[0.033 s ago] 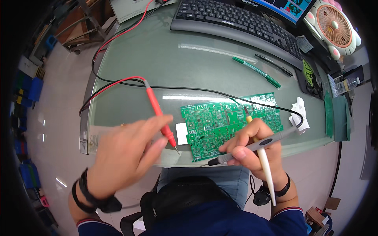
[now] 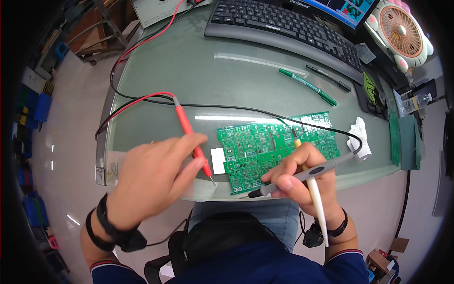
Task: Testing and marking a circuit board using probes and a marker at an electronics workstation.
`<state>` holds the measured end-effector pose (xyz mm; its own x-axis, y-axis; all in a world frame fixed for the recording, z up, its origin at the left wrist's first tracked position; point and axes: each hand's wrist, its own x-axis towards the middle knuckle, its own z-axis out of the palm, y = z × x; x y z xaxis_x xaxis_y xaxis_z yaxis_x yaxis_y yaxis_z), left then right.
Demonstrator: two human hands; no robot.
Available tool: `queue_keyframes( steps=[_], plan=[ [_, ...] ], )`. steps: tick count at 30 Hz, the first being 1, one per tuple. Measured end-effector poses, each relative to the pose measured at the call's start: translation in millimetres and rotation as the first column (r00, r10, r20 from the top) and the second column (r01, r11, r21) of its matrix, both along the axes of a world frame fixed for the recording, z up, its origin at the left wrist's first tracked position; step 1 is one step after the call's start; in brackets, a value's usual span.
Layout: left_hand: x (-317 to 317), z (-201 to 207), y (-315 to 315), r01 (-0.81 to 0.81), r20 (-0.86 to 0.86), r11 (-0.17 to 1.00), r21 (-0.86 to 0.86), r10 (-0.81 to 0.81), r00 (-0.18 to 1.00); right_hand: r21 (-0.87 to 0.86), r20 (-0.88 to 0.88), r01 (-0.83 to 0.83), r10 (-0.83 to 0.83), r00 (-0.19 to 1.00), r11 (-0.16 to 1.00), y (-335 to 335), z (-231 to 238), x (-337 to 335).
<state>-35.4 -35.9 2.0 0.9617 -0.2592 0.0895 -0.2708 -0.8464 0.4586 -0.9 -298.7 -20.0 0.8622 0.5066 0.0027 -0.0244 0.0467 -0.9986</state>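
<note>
A green printed circuit board (image 2: 257,151) lies near the table's front edge. My left hand (image 2: 153,177) is over a red test probe (image 2: 186,124) left of the board. Its index finger and thumb are spread across the probe's lower part; whether they touch it I cannot tell. The probe's metal tip points toward me. My right hand (image 2: 302,184) is closed above the board's right part. It holds a grey test probe (image 2: 302,176), black tip pointing left over the board's near edge, and a slim cream-handled tool (image 2: 318,203) with a dark pointed end toward the board.
The probes' red and black leads cross the table, the black one (image 2: 227,108) passing over the board. A white paper piece (image 2: 218,161) lies beside the board, crumpled paper (image 2: 360,137) at right. Beyond are a green marker (image 2: 307,86), black pen (image 2: 328,78), keyboard (image 2: 288,33) and fan (image 2: 402,31).
My left hand has moved slightly right, its fingers coming over the red probe. My right hand has shifted a little left with both tools. The board has stayed put.
</note>
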Motion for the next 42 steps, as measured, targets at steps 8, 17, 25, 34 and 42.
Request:
queue_keyframes(
  steps=[8, 17, 25, 34, 42],
  plan=[
    [-1, -12, 18, -0.161, 0.034, 0.972, -0.172, 0.169, 0.985, -0.086, 0.098, 0.017, -0.009, 0.995, 0.996, -1, -12, 1],
    [-9, -1, 36, -0.354, -0.290, 0.267, -0.896, 0.253, 0.923, 0.009, 0.146, 0.048, -0.048, 0.988, 0.999, -1, -24, -3],
    [53, 19, -2, -0.281, -0.512, 0.515, -0.810, -0.387, 0.767, -0.004, 0.144, 0.064, -0.063, 0.988, 0.998, 4, -23, -5],
    [61, -14, 2, -0.020, -0.381, 0.563, -0.826, -0.533, 0.756, -0.058, 0.260, 0.032, -0.015, 0.965, 0.998, 5, -24, -2],
    [61, -16, 0, -0.014, -0.412, 0.588, -0.809, -0.549, 0.727, -0.050, 0.271, 0.049, -0.034, 0.962, 0.998, 6, -25, -3]
  ],
)
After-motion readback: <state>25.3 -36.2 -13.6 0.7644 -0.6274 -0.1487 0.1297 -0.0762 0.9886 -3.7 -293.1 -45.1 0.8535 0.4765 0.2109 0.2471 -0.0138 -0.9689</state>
